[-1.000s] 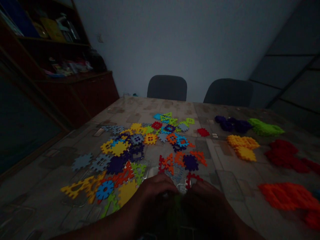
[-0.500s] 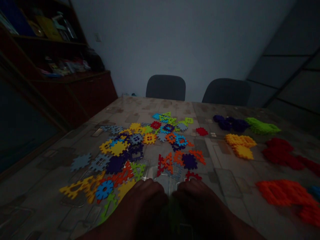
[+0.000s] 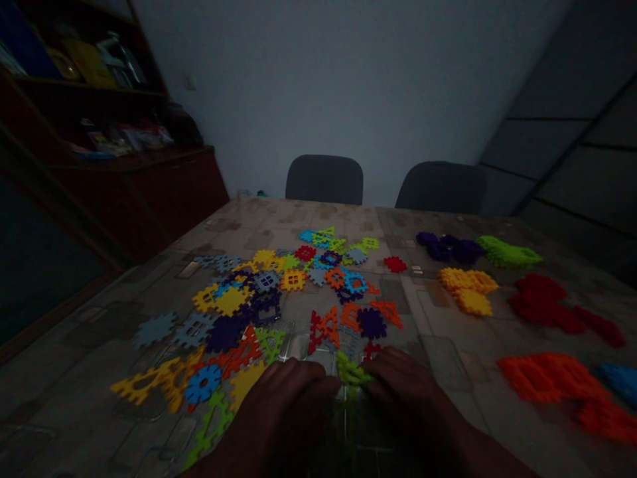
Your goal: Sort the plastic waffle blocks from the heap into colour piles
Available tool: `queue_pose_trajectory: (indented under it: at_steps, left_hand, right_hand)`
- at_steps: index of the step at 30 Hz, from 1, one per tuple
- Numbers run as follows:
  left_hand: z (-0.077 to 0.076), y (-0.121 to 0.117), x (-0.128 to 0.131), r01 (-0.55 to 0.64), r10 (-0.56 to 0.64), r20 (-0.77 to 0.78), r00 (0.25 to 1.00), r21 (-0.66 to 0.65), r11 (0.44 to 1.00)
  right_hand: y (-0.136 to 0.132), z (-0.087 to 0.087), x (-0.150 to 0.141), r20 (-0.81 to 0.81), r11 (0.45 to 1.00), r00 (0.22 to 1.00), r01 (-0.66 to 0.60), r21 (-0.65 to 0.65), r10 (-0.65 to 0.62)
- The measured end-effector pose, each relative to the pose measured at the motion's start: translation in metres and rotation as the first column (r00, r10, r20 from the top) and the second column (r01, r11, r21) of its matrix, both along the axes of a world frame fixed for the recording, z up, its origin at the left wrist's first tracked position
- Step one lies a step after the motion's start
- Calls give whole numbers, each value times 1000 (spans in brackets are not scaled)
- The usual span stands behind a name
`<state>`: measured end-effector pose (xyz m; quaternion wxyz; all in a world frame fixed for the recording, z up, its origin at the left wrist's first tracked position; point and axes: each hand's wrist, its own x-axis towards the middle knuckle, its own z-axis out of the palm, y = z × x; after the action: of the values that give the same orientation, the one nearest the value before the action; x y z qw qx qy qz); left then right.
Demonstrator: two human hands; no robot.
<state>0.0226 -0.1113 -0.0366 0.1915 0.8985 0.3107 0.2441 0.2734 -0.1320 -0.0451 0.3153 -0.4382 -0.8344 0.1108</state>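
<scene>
Low in the middle of the head view, a light green toothed building piece [image 3: 352, 372] shows between my hands. My right hand [image 3: 405, 388] is closed on its right side. My left hand [image 3: 293, 392] has its fingers curled, with their tips close against the piece's left side; what lies inside them is hidden in shadow. Left of my left hand lie a yellow toothed piece [image 3: 246, 384], a blue round gear-like piece [image 3: 203, 383] and a green triangular frame [image 3: 212, 425]. A red piece [image 3: 371, 350] lies just beyond my right hand.
Mixed loose pieces spread over the table [image 3: 442, 345]. Piles by colour stand at the right: purple [image 3: 450, 247], green [image 3: 507, 252], yellow [image 3: 468, 289], red [image 3: 545, 302], orange [image 3: 552, 377] and blue [image 3: 620, 382]. Two chairs [image 3: 324, 179] stand behind the table; a cabinet [image 3: 169, 189] is at left.
My hands have moved slightly apart, and the green piece has come up into sight between them. The view has shifted a little to the right.
</scene>
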Motion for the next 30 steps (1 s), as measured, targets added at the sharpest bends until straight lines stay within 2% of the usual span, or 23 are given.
queue_pose_trajectory:
  at_steps: [2,5,8,10,12,14,16,19,21,23,24,27,30]
  left_hand:
    - [-1,-1,1,12,-12,-8,1000,6,1000]
    - [-6,-2,5,43,-40,-95,995,28,999]
    - [-13,-2,5,55,-45,-157,987,60,997]
    - [-15,-3,5,59,-50,-166,985,54,997]
    - [-16,-3,6,63,-52,-174,983,58,996]
    - [-11,0,5,49,-35,-185,982,72,996]
    - [2,7,0,16,0,-155,988,97,995]
    - [32,31,-21,-44,49,-30,998,152,987]
    - [51,52,-42,-83,74,51,996,230,970]
    - [63,72,-64,-142,132,62,989,194,971]
    - [66,80,-73,-188,178,70,981,161,969]
    - [67,97,-94,-286,281,73,957,63,956]
    - [63,104,-101,-252,252,8,968,-20,968]
  right_hand:
    - [-4,2,2,-122,983,992,-2,-182,-21]
    - [-12,3,2,-220,906,971,-12,-422,-90]
    - [-20,5,-2,-239,842,964,-31,-539,-117]
    - [-24,9,-4,-179,804,980,-35,-594,-89]
    - [-25,14,-6,-55,817,997,8,-577,-48]
    - [-21,16,-7,48,899,999,32,-437,-12]
    - [-15,14,-8,101,969,994,-3,-248,29]
    - [-6,6,-13,154,994,985,-61,-93,75]
    - [-2,2,-16,193,990,974,-105,-91,121]
    - [1,-1,-18,205,983,965,-143,-116,165]
    - [2,-2,-18,186,984,971,-124,-130,147]
    - [5,-6,-14,106,972,990,-72,-223,97]
    - [7,-7,-6,60,944,993,-74,-322,99]
